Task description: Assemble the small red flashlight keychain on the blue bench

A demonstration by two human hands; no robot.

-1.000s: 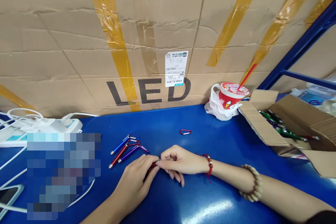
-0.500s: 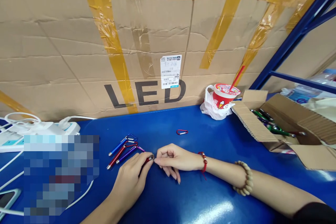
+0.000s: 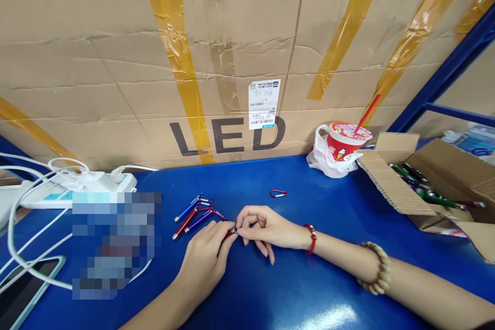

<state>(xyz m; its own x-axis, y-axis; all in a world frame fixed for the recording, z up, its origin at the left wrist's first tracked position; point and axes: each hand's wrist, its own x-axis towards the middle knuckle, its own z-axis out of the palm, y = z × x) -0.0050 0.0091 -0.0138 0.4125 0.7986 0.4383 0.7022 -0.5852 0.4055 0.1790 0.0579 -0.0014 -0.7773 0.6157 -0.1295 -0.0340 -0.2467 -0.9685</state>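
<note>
Your left hand (image 3: 204,250) is closed on a dark red tube (image 3: 229,233), low over the middle of the tabletop (image 3: 263,294), with the tube's metal end showing past your thumb and forefinger. Your right hand (image 3: 265,227) is at that end, thumb tip against or just beside the metal, the other fingers curled loosely; whether it grips anything small cannot be told. Beyond your left hand, three tubes lie slantwise side by side: blue (image 3: 186,210), red (image 3: 185,224) and purple (image 3: 198,221), each with a clip at its far end. A loose red clip (image 3: 278,193) lies apart from them, beyond your right hand. Farther right stand a lidded red cup (image 3: 342,148) with a straw, in a white bag (image 3: 319,157), and an open box (image 3: 396,185) containing several green and dark tubes. On your left are a power strip (image 3: 126,183), white cables and a phone (image 3: 36,289). A large taped carton (image 3: 135,62) marked LED stands along the tabletop's back edge.
</note>
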